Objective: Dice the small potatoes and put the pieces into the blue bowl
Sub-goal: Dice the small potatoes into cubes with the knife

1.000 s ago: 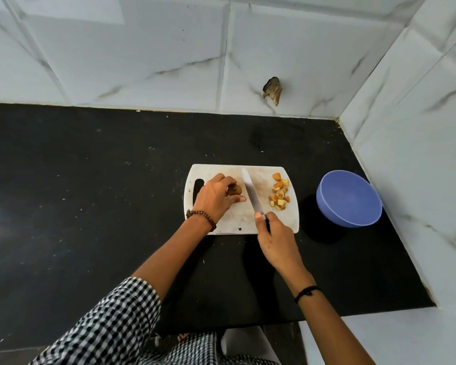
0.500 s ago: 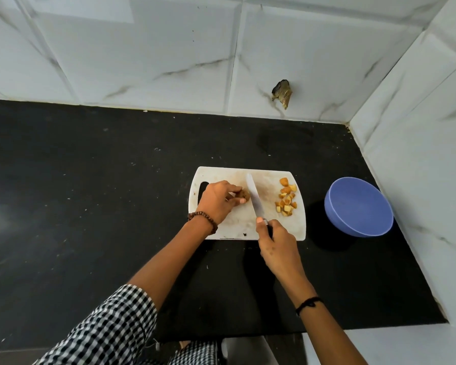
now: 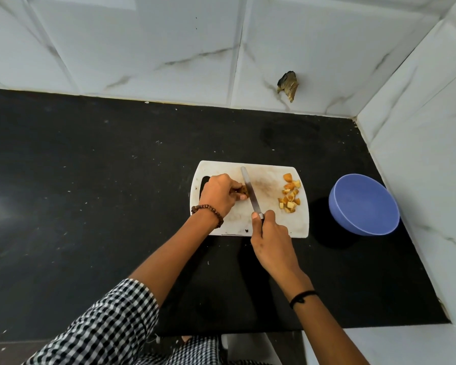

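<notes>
**Mid-dice on the board, pieces not in the bowl yet**

Bottom left: checked sleeve over the black counter; beaded bracelet on the left wrist. Pins a small brown potato to the left half of the white cutting board with the left hand, fingers curled down round it; most of the potato covered.

Just right of that: knife, blade running front to back across the board, against the potato's right edge, tip toward the back wall. Grips the knife handle with the right hand, fingers wrapped tight round it, thumb along the left side; handle almost fully hidden; black wristband further down that arm.

Right part of the board: loose heap of yellow-orange diced pieces, apart from the blade, near the board's right edge.

Right again, off the board on the counter: blue bowl, upright, close to the side wall, with a strip of counter between it and the board.

Behind, on the tiled wall: ragged dark hole.
</notes>
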The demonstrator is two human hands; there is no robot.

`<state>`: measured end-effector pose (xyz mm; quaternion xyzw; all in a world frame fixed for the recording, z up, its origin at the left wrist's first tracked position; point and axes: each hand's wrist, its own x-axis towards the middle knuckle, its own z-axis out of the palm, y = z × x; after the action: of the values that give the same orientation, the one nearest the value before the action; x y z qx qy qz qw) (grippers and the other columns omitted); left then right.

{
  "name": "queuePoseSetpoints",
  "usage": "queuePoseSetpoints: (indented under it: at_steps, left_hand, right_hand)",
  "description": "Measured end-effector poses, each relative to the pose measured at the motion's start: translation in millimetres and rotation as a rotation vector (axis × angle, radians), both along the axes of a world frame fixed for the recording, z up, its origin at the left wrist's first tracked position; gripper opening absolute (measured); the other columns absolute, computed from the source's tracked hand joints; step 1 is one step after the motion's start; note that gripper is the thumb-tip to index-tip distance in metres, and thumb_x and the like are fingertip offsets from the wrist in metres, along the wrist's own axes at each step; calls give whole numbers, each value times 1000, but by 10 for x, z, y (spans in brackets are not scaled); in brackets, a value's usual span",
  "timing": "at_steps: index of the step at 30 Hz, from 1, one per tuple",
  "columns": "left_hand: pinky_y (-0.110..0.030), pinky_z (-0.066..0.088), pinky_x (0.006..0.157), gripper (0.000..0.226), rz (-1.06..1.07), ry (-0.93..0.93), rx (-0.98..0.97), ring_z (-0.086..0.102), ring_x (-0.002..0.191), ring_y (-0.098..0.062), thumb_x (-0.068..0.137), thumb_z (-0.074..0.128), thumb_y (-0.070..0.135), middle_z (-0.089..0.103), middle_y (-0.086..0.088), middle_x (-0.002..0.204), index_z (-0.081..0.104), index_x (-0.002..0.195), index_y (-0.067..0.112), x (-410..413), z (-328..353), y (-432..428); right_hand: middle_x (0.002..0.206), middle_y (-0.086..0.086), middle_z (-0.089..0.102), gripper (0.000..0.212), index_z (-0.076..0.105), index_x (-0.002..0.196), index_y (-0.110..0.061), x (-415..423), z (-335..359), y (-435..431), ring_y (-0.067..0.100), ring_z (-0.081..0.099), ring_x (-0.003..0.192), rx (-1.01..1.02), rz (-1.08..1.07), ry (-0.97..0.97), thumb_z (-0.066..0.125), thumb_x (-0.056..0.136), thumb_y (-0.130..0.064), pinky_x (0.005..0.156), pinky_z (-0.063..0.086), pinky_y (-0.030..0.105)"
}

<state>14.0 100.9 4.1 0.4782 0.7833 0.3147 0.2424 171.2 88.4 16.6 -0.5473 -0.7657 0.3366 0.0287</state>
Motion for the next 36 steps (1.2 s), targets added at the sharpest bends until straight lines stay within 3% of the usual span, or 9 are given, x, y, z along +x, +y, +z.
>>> queuePoseSetpoints:
  at_steps: [3, 7, 17, 20, 25, 31, 36]
  left_hand:
    - [-17, 42, 82, 23, -10, 28, -38, 53, 80, -5, 85, 70, 16, 71, -2, 98, 72, 108, 13, 4, 3, 29]
    - [-18, 45, 83, 25, -23, 33, -64, 54, 80, -7, 84, 71, 16, 71, -3, 98, 72, 108, 11, -16, 17, 58]
    - [-23, 51, 90, 25, -36, 26, -63, 62, 87, -13, 84, 72, 15, 71, -4, 97, 72, 108, 9, -46, -3, 86]
    - [-17, 48, 84, 25, -40, 19, -43, 61, 84, -11, 83, 72, 15, 71, -4, 96, 73, 107, 9, -51, -7, 82]
    - [-18, 49, 85, 20, -21, -5, -25, 57, 78, -6, 84, 72, 11, 72, -3, 92, 74, 103, 10, -67, -34, 53]
    - [-15, 48, 85, 19, 32, -20, -27, 52, 73, -2, 86, 68, 8, 72, -1, 95, 73, 104, 10, -25, -48, 32]
    - [-8, 40, 77, 20, 50, -27, -39, 55, 77, -3, 88, 66, 8, 72, -5, 99, 72, 106, 6, -25, -32, 45]
  right_hand:
    - [86, 3, 61, 33, 43, 110, -17, -47, 5, 3, 19, 65, 72, -21, 9, -41, 26, 107, -46, 60, 55, 37]
    - [87, 5, 60, 32, 42, 112, -15, -128, 4, 17, 19, 64, 73, -34, 21, -110, 25, 108, -42, 57, 50, 32]
    - [96, 6, 57, 25, 40, 117, -14, -309, 36, 159, 23, 63, 86, -31, 59, -222, 31, 109, -35, 71, 54, 37]
    - [97, 5, 51, 20, 39, 120, -15, -374, 34, 219, 24, 60, 90, -47, 62, -277, 35, 108, -30, 77, 53, 39]
    - [101, 6, 54, 19, 39, 123, -16, -462, 25, 250, 23, 57, 87, -54, 77, -310, 43, 106, -22, 72, 46, 36]
    - [103, 7, 61, 15, 38, 116, -18, -349, 8, 89, 28, 64, 93, -28, 77, -295, 32, 109, -30, 82, 56, 47]
    - [95, 4, 55, 10, 36, 114, -19, -127, 37, -106, 26, 62, 93, -66, 85, -338, 38, 106, -26, 79, 54, 44]
